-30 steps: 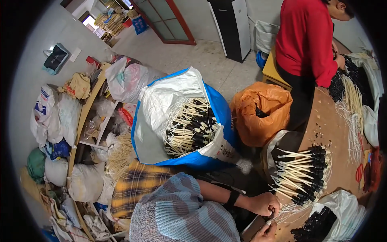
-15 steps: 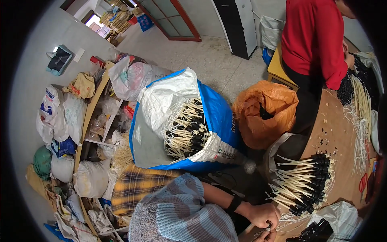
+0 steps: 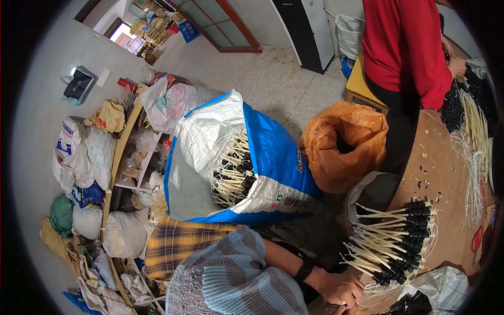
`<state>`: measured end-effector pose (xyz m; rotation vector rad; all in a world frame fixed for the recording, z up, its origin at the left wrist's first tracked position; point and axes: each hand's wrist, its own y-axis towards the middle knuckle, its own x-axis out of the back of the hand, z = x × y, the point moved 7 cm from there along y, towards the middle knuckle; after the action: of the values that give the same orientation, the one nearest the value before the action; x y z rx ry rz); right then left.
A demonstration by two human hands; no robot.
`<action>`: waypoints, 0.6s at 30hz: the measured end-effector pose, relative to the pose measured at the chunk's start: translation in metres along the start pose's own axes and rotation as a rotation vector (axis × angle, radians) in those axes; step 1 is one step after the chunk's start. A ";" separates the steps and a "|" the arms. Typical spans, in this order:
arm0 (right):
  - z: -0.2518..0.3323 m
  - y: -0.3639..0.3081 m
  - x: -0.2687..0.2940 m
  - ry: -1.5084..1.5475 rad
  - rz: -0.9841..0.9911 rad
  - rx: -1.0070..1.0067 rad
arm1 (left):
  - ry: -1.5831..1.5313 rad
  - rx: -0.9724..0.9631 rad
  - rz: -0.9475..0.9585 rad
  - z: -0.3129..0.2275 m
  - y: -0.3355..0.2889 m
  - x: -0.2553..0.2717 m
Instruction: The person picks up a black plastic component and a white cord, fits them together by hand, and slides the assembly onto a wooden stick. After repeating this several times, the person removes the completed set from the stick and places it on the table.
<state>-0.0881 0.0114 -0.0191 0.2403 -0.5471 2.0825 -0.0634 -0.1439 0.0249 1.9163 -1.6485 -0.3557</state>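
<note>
Your left hand [image 3: 338,289], grip state hidden, lies just below-left of the black-tipped cord bundle [image 3: 391,244], long axis running up-right, right hand unseen

A bunch of pale cream cords with black plug ends [image 3: 391,241] lies fanned out on the brown table, black ends pointing right, just above the hand

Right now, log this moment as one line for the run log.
left hand: on cream cords at table edge | right hand: not in view | beside: bundle of black-tipped cords | floor: blue-white sack of same cords
</note>
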 end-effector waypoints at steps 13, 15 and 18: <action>0.008 0.000 0.001 -0.171 -0.011 0.048 | -0.057 0.128 -0.092 0.018 -0.012 -0.013; -0.001 -0.004 0.006 -0.218 0.066 0.059 | -0.083 0.164 -0.089 0.016 -0.010 -0.014; 0.005 -0.015 0.005 -0.006 -0.113 -0.006 | -0.173 0.293 -0.194 0.023 -0.004 -0.005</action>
<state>-0.0782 0.0195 -0.0083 0.2677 -0.5317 1.9711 -0.0744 -0.1443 0.0034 2.3310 -1.7042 -0.3824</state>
